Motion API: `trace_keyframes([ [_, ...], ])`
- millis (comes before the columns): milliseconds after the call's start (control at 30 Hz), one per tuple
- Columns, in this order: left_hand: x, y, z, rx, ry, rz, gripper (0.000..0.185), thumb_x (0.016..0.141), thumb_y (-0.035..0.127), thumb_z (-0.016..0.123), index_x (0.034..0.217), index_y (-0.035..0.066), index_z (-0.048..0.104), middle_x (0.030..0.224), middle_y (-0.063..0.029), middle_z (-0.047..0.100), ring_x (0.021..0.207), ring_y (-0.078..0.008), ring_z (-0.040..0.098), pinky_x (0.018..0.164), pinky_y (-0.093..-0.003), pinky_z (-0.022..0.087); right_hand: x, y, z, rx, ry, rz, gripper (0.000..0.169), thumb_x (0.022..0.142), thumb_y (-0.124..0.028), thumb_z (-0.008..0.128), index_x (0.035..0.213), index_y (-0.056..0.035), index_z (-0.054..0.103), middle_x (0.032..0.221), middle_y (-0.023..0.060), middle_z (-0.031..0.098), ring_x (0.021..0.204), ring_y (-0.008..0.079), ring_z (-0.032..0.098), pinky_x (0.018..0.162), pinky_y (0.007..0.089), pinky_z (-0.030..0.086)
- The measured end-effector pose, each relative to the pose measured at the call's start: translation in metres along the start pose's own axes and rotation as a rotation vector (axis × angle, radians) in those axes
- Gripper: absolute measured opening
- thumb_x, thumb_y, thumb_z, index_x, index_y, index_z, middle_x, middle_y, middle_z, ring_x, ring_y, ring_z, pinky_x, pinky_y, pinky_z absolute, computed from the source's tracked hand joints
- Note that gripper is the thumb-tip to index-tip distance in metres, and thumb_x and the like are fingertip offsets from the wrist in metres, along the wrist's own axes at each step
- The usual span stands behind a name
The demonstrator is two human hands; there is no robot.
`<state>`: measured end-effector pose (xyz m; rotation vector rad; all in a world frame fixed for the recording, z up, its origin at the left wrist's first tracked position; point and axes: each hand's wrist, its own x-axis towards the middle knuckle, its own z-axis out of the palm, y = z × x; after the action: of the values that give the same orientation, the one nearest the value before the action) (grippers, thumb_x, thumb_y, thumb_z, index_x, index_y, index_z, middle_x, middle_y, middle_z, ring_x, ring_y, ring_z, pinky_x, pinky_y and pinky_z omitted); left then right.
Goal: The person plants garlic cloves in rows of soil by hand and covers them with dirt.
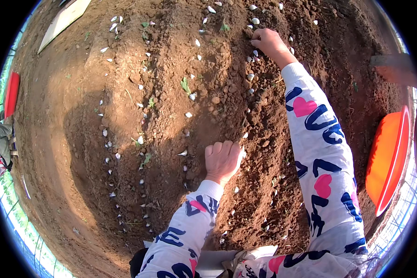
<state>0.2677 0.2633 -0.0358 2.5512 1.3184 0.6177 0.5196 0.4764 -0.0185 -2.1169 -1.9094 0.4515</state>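
Garlic cloves lie in long rows on loose brown soil [226, 114]. My left hand [223, 160] is low over the soil, back up, with its fingers curled under. A white clove [243, 153] shows right at its edge; I cannot tell if the hand grips it. Just above that is another clove [245, 135]. Farther up the same row, my right hand [269, 41] touches down with bent fingers, their tips hidden against the soil. Cloves surround it, one clove [255, 21] above and one clove [255, 53] below. Neither palm is visible.
An orange basin [385, 160] stands at the far right, with a blurred grey object [391, 64] above it. A red basin [11, 94] and part of a seated person [2, 139] are at the left rim. At upper left lies a pale board [64, 22]. Small green weeds [185, 86] dot the soil.
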Motion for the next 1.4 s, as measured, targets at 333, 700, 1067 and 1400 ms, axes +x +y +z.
trace_keyframes([
  [333, 0.002, 0.001, 0.001, -0.02, 0.036, 0.01, 0.013, 0.063, 0.02, 0.061, 0.065, 0.015, 0.05, 0.063, 0.0022, 0.045, 0.062, -0.0158, 0.042, 0.06, -0.0312, 0.029, 0.014, -0.017, 0.008, -0.172, -0.101, 0.153, 0.018, 0.075, -0.008, 0.047, 0.087, -0.0002, 0.058, 0.087, 0.0162, 0.059, 0.08, 0.028, 0.058, 0.071, 0.0352, 0.046],
  [700, -0.002, -0.002, 0.002, 0.002, -0.011, -0.019, 0.011, 0.068, 0.025, 0.058, 0.068, 0.016, 0.052, 0.064, 0.0027, 0.044, 0.064, -0.0155, 0.041, 0.061, -0.0307, 0.029, -0.041, -0.033, 0.005, -0.292, -0.173, 0.017, 0.017, 0.076, -0.012, 0.045, 0.087, -0.0047, 0.055, 0.086, 0.0158, 0.059, 0.081, 0.0294, 0.058, 0.068, 0.0361, 0.047],
  [1067, 0.002, -0.001, -0.002, -0.043, 0.006, -0.006, 0.011, 0.066, 0.023, 0.059, 0.069, 0.015, 0.052, 0.064, 0.0024, 0.045, 0.063, -0.0159, 0.042, 0.06, -0.0308, 0.029, -0.017, -0.029, 0.01, -0.417, -0.158, 0.147, 0.019, 0.077, -0.014, 0.048, 0.09, -0.0032, 0.058, 0.089, 0.0141, 0.06, 0.081, 0.0271, 0.058, 0.072, 0.0356, 0.046],
  [1400, 0.001, -0.003, 0.0, 0.017, 0.011, -0.015, 0.013, 0.066, 0.023, 0.057, 0.063, 0.018, 0.045, 0.061, 0.004, 0.04, 0.06, -0.0134, 0.04, 0.055, -0.0291, 0.027, -0.048, 0.0, -0.029, 0.959, -0.021, 0.303, 0.025, 0.077, -0.021, 0.052, 0.093, -0.0021, 0.056, 0.075, 0.0057, 0.057, 0.057, 0.0105, 0.049, 0.047, 0.023, 0.039],
])
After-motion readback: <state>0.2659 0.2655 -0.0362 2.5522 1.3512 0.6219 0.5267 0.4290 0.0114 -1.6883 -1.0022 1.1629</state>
